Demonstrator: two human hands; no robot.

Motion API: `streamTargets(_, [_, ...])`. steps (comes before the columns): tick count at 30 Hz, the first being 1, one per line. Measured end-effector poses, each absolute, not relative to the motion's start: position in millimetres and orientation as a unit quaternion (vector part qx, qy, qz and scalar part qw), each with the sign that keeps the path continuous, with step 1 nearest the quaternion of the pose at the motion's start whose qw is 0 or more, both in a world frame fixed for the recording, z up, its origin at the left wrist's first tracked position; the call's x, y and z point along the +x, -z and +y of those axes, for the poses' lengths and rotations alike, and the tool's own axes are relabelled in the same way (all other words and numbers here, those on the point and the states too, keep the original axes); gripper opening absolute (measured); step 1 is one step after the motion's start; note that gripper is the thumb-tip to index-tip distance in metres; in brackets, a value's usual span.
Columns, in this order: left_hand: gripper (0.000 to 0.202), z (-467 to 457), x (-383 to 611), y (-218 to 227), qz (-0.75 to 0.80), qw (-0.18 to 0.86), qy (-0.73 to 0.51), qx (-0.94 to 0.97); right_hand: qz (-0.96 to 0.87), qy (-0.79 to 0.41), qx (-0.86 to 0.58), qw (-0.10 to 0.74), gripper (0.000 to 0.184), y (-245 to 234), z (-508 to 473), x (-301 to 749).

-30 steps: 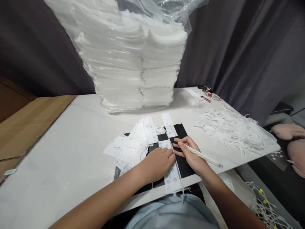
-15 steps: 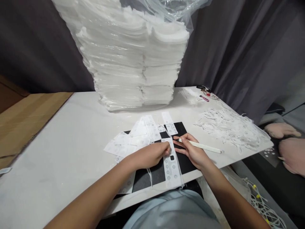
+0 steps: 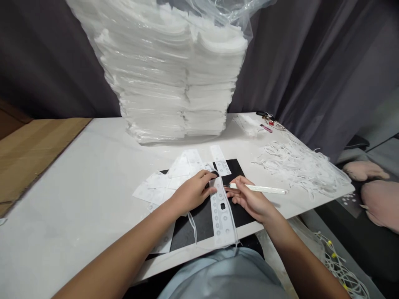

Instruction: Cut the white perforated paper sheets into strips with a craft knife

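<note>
A white printed strip [image 3: 220, 224] with grey round marks and a small square hole lies lengthwise on a black board [image 3: 199, 228], its near end over the table's front edge. My left hand [image 3: 196, 189] grips its upper left edge, thumb on the strip and fingers curled at its far end. Thin white cord runs along the strip's right side. In my right hand [image 3: 249, 199] is a slim white pen-like tool [image 3: 268, 189], its tip pointing left at the strip's right edge; the kind of tip is unclear. More printed strips [image 3: 168, 178] lie overlapping left of and behind my left hand.
A tall plastic-wrapped stack of white sheets [image 3: 174, 83] stands at the back. Loose white cords [image 3: 299, 166] are heaped at right, with a small pink tool [image 3: 266, 128] behind. Cardboard [image 3: 37, 145] lies at far left. White cables [image 3: 343, 265] hang below the right edge.
My left hand has moved from a fist over the strip's middle to its upper left edge, fingers opening out. The tool in my right hand has shifted slightly left and lies flatter.
</note>
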State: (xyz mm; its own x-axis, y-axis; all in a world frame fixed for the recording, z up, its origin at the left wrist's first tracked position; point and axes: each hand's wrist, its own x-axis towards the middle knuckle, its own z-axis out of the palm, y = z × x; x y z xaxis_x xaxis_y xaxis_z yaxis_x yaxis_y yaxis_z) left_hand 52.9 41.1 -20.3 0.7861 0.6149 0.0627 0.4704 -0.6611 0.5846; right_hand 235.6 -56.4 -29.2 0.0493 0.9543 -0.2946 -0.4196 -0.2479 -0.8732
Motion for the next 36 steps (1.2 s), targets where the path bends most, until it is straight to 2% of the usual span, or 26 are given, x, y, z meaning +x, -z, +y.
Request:
streamTargets(2, [0.032,43,53,22,0.308,0.291,-0.116,0.898,-0.303,-0.613,-0.485,0.545,0.036,31,-56,235])
streamTargets(6, [0.018,46,52,18,0.315,0.334,-0.121,0.88,-0.324,-0.586,-0.494,0.554,0.037,33,-57,234])
streamTargets(10, [0.019,49,50,15,0.322,0.388,-0.126,0.854,-0.326,-0.579,-0.486,0.568,0.038,33,-58,235])
streamTargets(16, [0.031,52,47,15,0.314,0.463,-0.144,0.816,-0.442,-0.532,-0.509,0.512,0.033,27,-42,247])
streamTargets(21, [0.05,54,44,8,0.322,0.51,-0.132,0.786,-0.508,-0.526,-0.506,0.458,0.032,20,-28,255])
streamTargets(28, [0.054,56,43,6,0.323,0.554,-0.111,0.759,-0.474,-0.578,-0.454,0.484,0.032,32,-27,257])
streamTargets(36, [0.055,56,44,5,0.327,0.553,-0.11,0.759,-0.501,-0.549,-0.457,0.489,0.032,30,-27,258])
